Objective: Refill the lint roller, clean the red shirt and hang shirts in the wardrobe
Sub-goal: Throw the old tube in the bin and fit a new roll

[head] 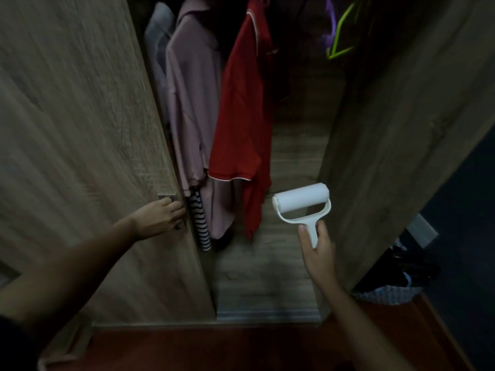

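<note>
The red shirt (241, 124) hangs inside the open wardrobe, right of a pink shirt (191, 111) and a pale grey garment (158, 41). A black-and-white striped piece (199, 223) dangles below the pink shirt. My left hand (160, 216) grips the metal handle (167, 197) on the left wardrobe door (80, 129). My right hand (320, 247) holds the white lint roller (302, 203) by its handle, roll upward, in front of the wardrobe's floor and just right of the red shirt's hem.
The right wardrobe door (401, 129) stands open. A green hanger (341, 36) hangs at the upper right inside. A patterned basket (388, 293) with dark items sits on the reddish floor (214, 349) at the right.
</note>
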Available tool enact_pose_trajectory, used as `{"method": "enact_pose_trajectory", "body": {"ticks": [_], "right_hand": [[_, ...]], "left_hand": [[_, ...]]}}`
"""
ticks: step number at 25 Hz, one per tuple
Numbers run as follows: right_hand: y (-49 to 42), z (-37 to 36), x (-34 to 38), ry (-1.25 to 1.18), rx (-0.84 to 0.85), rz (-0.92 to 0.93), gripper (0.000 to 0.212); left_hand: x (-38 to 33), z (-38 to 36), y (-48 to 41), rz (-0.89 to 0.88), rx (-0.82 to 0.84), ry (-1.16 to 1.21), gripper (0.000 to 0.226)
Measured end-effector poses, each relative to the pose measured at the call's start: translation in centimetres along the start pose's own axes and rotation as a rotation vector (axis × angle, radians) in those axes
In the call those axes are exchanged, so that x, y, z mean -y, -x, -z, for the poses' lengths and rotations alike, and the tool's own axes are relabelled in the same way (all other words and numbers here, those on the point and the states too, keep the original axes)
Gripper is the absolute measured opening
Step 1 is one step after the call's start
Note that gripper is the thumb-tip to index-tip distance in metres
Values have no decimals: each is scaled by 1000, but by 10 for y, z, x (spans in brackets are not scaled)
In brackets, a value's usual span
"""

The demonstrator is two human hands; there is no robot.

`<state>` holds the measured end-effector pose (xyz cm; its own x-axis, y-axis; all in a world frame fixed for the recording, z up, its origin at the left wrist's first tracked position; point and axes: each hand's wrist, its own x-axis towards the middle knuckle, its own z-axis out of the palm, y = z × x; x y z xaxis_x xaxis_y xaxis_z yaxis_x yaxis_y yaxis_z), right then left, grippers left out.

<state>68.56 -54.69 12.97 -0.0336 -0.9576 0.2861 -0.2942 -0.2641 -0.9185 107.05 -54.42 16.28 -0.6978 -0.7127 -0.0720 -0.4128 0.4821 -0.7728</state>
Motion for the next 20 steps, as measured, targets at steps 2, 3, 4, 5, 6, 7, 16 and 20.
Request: {"method": "enact_pose_trajectory", "body": {"ticks": [2, 3, 4, 5, 6, 7, 16, 20], "right_hand": [[0, -13, 5, 0, 4, 12, 16], [0, -18, 7, 2, 5, 20, 18], [0, -24, 11, 3, 8, 25, 19], [-1, -28, 14, -2, 15, 25, 18], [-1, -31, 16, -4, 23, 22, 14], [-2, -33, 18, -8, 29, 22, 11], [-15, -38, 26, -27, -13, 21, 10], [-31, -28, 31, -51, -35, 27, 8]], "left_hand": [[3, -5, 17, 23, 9, 19, 33], [3, -7, 23, 28, 3, 20, 32], [3, -7, 26, 30, -7, 24, 31], [3, -6, 27, 34, -9, 26, 30], [4, -5, 26, 30, -12, 24, 30], [5, -5, 24, 22, -13, 26, 30], [1, 28, -6, 254, -420, 246, 23], [21, 79, -90, 933, -631, 608, 24]]}}
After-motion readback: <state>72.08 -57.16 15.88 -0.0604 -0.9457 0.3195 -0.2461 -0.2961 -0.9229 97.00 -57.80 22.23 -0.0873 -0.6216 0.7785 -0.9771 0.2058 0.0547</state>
